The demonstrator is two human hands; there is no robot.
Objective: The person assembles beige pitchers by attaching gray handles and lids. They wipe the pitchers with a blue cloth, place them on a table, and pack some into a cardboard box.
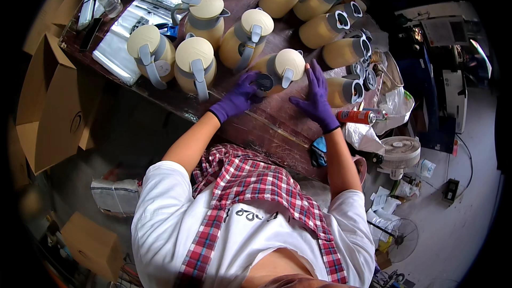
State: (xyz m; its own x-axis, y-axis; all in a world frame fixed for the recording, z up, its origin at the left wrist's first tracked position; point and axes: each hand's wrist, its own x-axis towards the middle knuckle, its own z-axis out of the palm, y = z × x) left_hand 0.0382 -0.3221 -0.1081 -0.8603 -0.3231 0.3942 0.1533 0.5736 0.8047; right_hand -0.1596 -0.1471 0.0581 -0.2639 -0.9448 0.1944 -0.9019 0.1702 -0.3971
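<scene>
A cream vacuum jug (290, 65) with a grey collar and lever stands near the table's front edge, between my purple-gloved hands. My left hand (234, 100) is at its left side, fingers closed at the edge of a round dark tag (264, 82) by the jug. My right hand (318, 98) is open at the jug's right side, fingers stretched up and thumb apart. To the left stand lidded jugs of the same kind, among them one jug (195, 63) and another jug (151, 53). The jug's handle is not clearly visible.
Several lidless jugs (324, 29) stand at the back right of the dark red table (266, 136). Clear plastic bags (120, 48) lie at the left. Spray cans (356, 117) lie near the right edge, above a fan (400, 152). Cardboard boxes (50, 106) stand at the left.
</scene>
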